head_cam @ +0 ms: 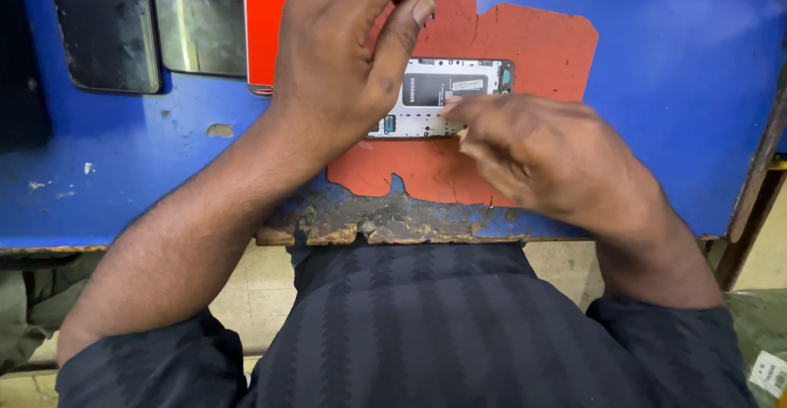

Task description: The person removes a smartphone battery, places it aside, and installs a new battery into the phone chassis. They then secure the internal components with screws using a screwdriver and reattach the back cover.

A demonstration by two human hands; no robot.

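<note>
An opened phone with its back cover off lies on a torn red mat on the blue table. A dark battery shows inside its pale frame. My left hand rests over the phone's left end, fingers curled and thumb pointing up. My right hand covers the phone's near right edge, its fingertips touching the frame. I cannot tell if either hand pinches a small part.
Two dark glass panels lie at the table's far left, beside a red flat case. The table's near edge is worn and chipped. A wooden post stands at the right.
</note>
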